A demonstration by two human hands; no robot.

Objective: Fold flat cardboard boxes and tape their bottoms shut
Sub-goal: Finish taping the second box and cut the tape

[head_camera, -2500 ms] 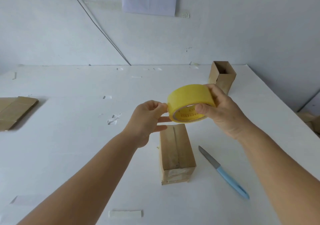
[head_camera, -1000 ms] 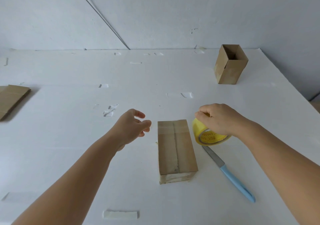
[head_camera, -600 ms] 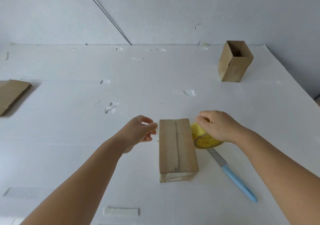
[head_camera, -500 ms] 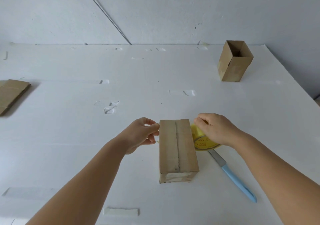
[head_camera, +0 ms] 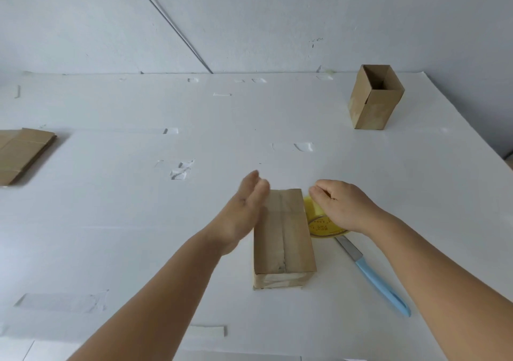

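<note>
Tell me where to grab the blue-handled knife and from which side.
Grip the blue handle, coming from above at its near end. The knife lies flat on the table, blade toward the tape roll under the right hand; the handle lies clear.

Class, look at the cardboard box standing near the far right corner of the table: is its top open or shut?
Open. The far cardboard box stands upright, and its dark inside shows through the top; no flaps cover it.

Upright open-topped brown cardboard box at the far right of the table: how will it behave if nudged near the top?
The upright open-topped brown cardboard box is taller than its base is wide, so a high push would probably tip it rather than slide it. It looks empty, so likely light. With the top open, its thin walls would probably flex under a squeeze.
</note>
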